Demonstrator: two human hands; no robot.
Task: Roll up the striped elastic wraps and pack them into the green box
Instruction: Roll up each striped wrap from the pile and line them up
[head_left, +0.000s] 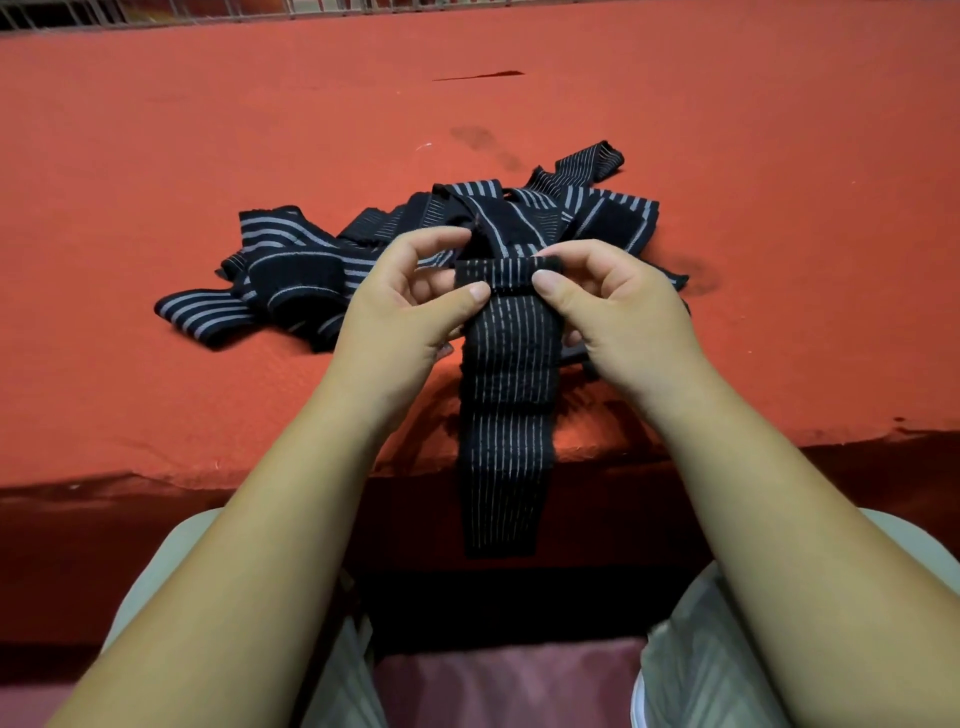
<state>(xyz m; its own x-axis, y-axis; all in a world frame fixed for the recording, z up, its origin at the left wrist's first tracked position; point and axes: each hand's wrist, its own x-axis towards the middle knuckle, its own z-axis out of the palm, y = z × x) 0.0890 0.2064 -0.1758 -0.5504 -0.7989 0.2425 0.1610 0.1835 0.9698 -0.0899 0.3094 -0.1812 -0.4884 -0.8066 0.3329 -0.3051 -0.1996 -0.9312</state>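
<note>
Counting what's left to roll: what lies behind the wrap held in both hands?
A tangled pile of striped wraps on the red cloth. The left hand, right hand and held wrap hide its middle; no count possible.

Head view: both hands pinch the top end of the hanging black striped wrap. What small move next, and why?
Probably roll the folded end one more turn down the strip. The left hand and right hand pinch only a short first fold of the black, grey-striped elastic wrap, and nearly all its length hangs unrolled past the edge of the red-covered table.
</note>
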